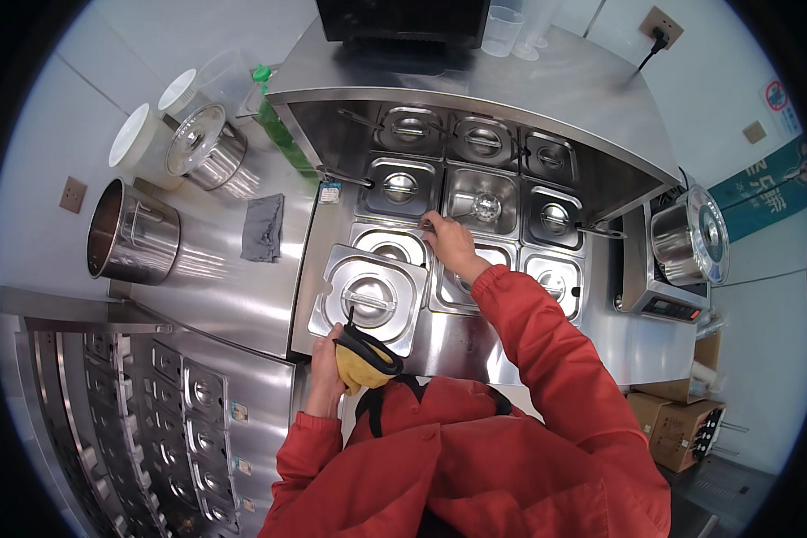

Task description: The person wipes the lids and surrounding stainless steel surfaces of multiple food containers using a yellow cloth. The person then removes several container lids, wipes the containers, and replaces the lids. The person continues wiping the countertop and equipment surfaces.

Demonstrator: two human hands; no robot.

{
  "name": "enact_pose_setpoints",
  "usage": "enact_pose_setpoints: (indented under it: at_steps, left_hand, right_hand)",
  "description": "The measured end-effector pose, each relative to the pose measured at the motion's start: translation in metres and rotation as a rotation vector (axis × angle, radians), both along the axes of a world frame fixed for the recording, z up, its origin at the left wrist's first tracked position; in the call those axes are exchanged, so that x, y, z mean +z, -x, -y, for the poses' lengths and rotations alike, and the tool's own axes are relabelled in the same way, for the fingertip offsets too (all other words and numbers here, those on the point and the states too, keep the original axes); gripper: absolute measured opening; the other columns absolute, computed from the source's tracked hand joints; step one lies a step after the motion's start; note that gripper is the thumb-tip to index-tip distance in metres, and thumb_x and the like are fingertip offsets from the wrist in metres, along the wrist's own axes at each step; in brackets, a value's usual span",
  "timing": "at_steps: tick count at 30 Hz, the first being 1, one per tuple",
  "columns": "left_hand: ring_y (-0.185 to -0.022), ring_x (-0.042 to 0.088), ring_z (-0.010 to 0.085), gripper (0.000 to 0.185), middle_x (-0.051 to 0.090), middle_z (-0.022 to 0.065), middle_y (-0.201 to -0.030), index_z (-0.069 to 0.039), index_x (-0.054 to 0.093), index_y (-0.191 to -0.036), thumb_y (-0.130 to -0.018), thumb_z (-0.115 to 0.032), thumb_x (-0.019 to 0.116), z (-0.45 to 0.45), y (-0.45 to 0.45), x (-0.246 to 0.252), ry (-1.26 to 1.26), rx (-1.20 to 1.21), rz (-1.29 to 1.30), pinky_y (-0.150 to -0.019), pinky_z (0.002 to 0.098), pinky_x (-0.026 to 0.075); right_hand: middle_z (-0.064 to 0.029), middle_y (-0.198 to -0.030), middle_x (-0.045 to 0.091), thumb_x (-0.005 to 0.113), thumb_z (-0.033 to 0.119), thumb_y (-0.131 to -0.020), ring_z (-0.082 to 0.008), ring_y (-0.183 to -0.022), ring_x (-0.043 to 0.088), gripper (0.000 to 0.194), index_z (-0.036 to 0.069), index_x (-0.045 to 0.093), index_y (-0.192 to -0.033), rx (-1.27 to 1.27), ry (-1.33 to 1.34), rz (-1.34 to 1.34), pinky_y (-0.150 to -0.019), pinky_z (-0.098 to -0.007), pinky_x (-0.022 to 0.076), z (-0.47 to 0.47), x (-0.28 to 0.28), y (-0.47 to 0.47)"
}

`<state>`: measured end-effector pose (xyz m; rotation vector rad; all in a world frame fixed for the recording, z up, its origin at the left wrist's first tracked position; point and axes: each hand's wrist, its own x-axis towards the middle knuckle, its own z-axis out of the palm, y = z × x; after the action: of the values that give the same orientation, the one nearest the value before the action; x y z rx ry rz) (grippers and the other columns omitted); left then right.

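My left hand (pixel 327 366) holds a yellow cloth with black edging (pixel 363 370) in front of the counter. Just beyond it, a loose steel lid (pixel 403 289) lies tilted over the front left lidded pan (pixel 413 245). My right hand (pixel 449 241) reaches over the pans, its fingers bent at the near left corner of an open steel pan (pixel 460 195); whether they grip anything cannot be told. Inside that pan is a round, shiny metal utensil (pixel 487 207). Lidded steel pans surround it, one of them (pixel 399 187) to its left and another (pixel 553 216) to its right.
A steel shelf (pixel 545 87) overhangs the back pans. At left are an open stockpot (pixel 151 232), a lidded pot (pixel 218 158), a grey cloth (pixel 262 228) and a green bottle (pixel 282 138). A lidded pot (pixel 679 235) stands on an appliance (pixel 652 289) at right. Several ladle handles project from pans.
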<state>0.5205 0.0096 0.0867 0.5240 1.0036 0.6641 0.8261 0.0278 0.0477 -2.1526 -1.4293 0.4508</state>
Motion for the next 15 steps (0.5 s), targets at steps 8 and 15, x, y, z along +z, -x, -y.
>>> enact_pose_setpoints:
  at_steps: [8,15]
  left_hand:
    - [-0.066,0.063,0.0159,0.023,0.064,0.0075,-0.078,-0.002,0.059,-0.082,-0.091,-0.021,0.051,0.002,-0.003,-0.003,-0.015,-0.023,0.021,-0.060,0.0279,0.052]
    - [-0.065,0.063,0.0151,0.020,0.063,0.0060,-0.077,-0.002,0.058,-0.083,-0.091,-0.019,0.052,-0.002,-0.023,-0.004,0.013,-0.088,0.046,-0.060,0.0276,0.051]
  right_hand:
    - [-0.0153,-0.079,0.059,0.057,0.015,-0.086,-0.0323,-0.071,0.060,0.011,0.009,0.062,-0.093,-0.024,-0.163,0.036,-0.064,-0.0392,0.0473,0.053,0.027,-0.016]
    - [-0.0034,-0.076,0.053,0.067,0.016,-0.080,-0.0090,-0.066,0.051,0.015,0.002,0.062,-0.082,-0.116,-0.247,-0.470,-0.060,-0.0234,0.0422,0.109,0.027,-0.071]
